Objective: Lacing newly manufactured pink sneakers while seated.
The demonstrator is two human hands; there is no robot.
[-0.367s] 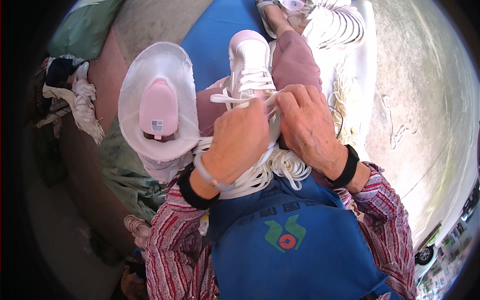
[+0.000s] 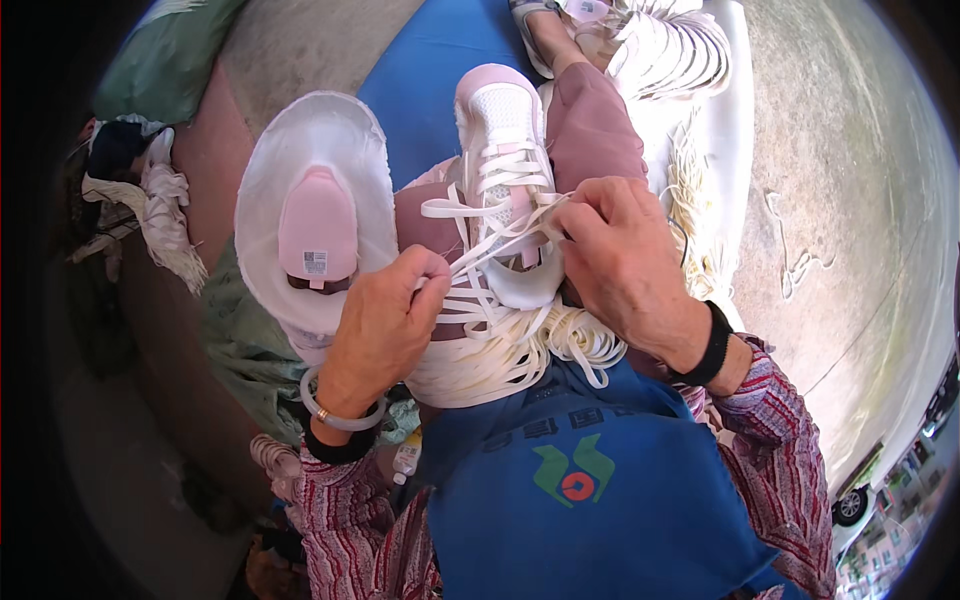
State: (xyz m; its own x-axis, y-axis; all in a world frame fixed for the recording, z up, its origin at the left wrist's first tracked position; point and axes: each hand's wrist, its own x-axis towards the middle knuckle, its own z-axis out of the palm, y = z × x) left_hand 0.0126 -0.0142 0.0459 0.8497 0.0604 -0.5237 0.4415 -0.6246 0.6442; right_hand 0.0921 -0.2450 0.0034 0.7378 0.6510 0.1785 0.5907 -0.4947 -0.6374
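Note:
A white and pink sneaker upper (image 2: 505, 115) lies across my lap, its toe pointing away from me. White shoelace (image 2: 515, 165) crosses its front in several rows. My left hand (image 2: 385, 325), left of the sneaker, pinches a lace end pulled toward me. At the sneaker's right side my right hand (image 2: 625, 260) has its thumb and fingers pinched on lace by the upper eyelets. Another upper with a wide white edge and a pink tongue (image 2: 318, 225) rests to the left. Over the blue apron (image 2: 600, 500) lies a bundle of white laces (image 2: 480, 365).
A stack of white pieces (image 2: 670, 50) and more loose laces (image 2: 690, 190) lie on a white surface at the far right. One lace lies on the concrete floor (image 2: 830, 170). A green sack (image 2: 180, 65) stands at the upper left, near a heap of fabric pieces (image 2: 150, 190).
My left hand has moved left and toward me, away from the sneaker, drawing the lace out. The sneaker's heel opening now shows. My right hand has shifted only slightly.

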